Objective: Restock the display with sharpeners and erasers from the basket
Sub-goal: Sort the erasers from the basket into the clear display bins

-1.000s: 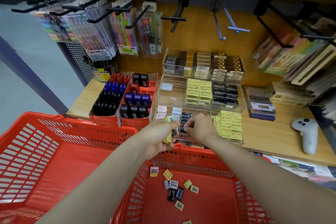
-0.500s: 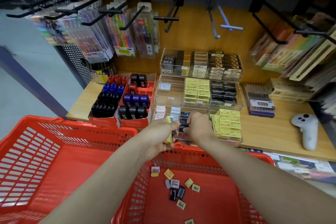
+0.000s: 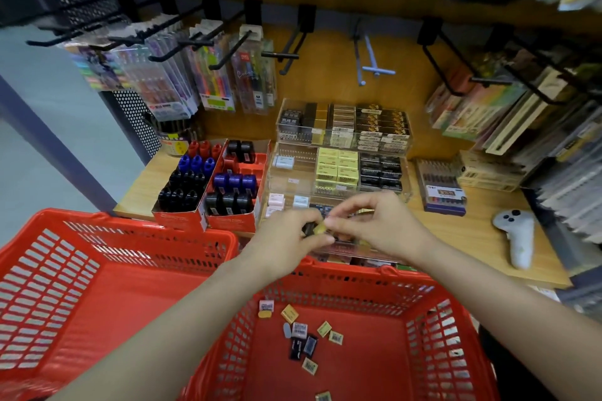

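My left hand [image 3: 286,239] grips a few small erasers [image 3: 315,228] over the near tray of the display [image 3: 338,172]; my right hand [image 3: 374,221] pinches the yellow one at their top. More erasers lie in the right basket [image 3: 423,329], just below.

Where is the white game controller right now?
In the head view, the white controller lies on the wooden shelf at far right, right of the boxed pen set.

White controller [image 3: 516,236], hanging pen packs [image 3: 182,81]
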